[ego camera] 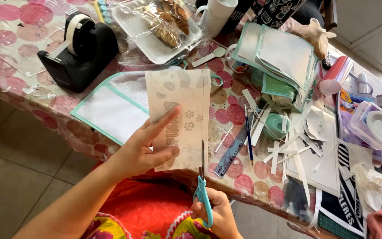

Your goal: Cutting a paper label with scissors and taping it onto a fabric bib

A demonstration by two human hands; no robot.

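My left hand [144, 148] holds a pale printed paper sheet [186, 102] upright over the table edge, thumb in front and fingers spread along its left side. The sheet shows faint panda and paw prints. My right hand [217, 214] grips teal-handled scissors [202, 186] just below the sheet. The blades point up and meet the paper's lower right edge. Behind the sheet lies a white cloth with teal trim [111, 108].
A black tape dispenser [80, 48] stands at the back left. A wrapped tray of food [160, 24], a stack of teal-edged cloths [279, 57], a blue ruler [231, 152], a pencil [248, 132], paper scraps [284, 146] and a plastic tub [376, 126] crowd the pink-dotted tablecloth [14, 71].
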